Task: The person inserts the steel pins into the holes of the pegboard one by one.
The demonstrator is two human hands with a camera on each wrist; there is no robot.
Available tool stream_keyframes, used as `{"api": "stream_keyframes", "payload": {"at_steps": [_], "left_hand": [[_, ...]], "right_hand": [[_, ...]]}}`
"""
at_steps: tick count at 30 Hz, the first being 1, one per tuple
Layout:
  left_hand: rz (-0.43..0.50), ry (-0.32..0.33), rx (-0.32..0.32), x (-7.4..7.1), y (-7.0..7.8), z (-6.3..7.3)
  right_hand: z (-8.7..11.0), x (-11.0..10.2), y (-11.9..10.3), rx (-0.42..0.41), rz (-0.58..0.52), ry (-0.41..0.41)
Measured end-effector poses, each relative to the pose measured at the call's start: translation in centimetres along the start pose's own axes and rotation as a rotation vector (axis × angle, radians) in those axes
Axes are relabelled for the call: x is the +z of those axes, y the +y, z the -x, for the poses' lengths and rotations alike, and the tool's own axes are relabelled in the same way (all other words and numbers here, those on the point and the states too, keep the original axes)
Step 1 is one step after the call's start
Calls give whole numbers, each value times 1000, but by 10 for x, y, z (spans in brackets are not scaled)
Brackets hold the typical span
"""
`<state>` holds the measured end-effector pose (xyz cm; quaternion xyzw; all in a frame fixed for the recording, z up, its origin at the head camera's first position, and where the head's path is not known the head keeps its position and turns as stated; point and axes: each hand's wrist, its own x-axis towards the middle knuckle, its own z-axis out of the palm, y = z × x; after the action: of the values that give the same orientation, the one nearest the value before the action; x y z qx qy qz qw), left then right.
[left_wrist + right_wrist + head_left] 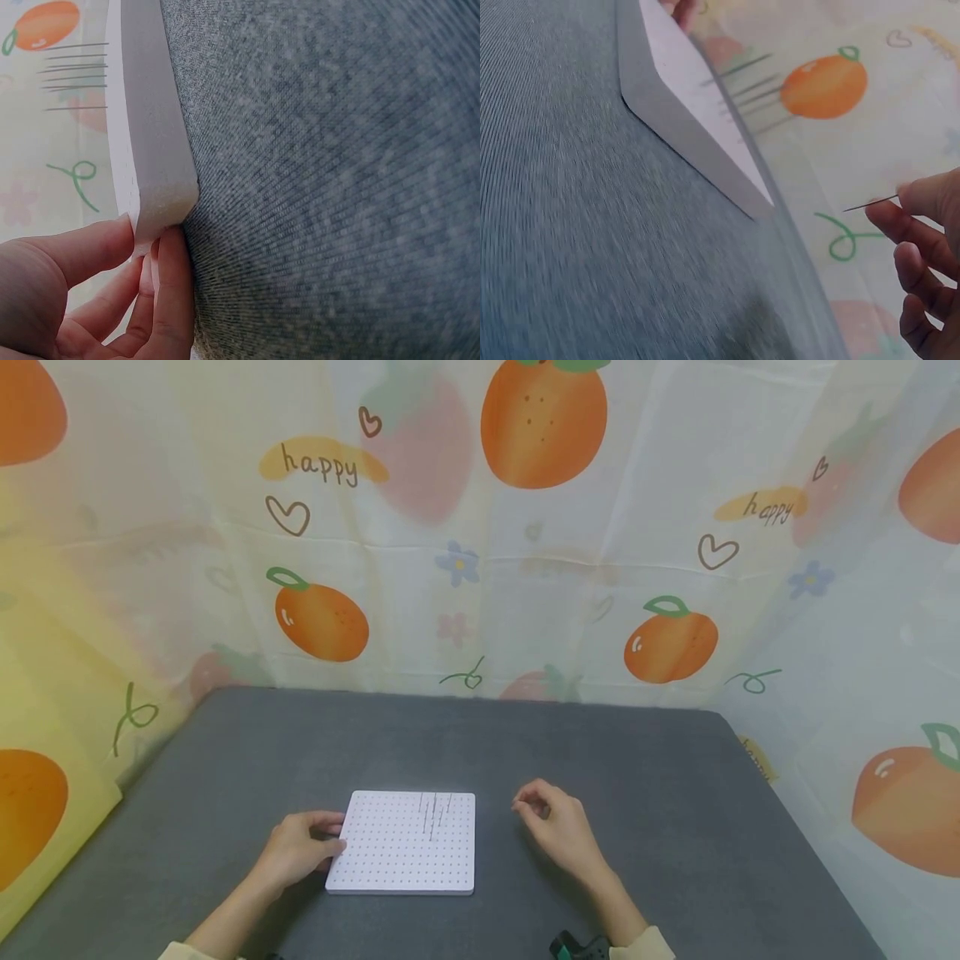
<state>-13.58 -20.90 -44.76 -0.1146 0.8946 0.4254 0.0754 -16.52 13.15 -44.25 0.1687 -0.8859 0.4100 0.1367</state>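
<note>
A white square board (390, 860) with rows of small holes lies on the dark grey table. Several thin metal needles (432, 818) stand upright in its far right part. At the board's left edge, my left hand (296, 847) pinches it, thumb on the top face and fingers against the side and below, as the left wrist view shows. To the right of the board and apart from it, my right hand (561, 828) is raised over the table. Between its thumb and index finger it pinches a thin needle (868, 203), visible in the right wrist view; the other fingers curl loosely.
The grey table (637, 777) spreads around the board. Behind it and on both sides hangs a pale curtain (540, 602) printed with oranges and "happy". A dark device (581, 946) sits at my right wrist.
</note>
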Motion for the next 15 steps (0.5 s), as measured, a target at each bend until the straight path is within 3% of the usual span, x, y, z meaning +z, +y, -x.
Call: {"api": "stream_keyframes", "payload": {"at_steps": [15], "left_hand": [[-4,6,-1,0,1,0]], "right_hand": [[-9,33,-15,-84,38,42]]}}
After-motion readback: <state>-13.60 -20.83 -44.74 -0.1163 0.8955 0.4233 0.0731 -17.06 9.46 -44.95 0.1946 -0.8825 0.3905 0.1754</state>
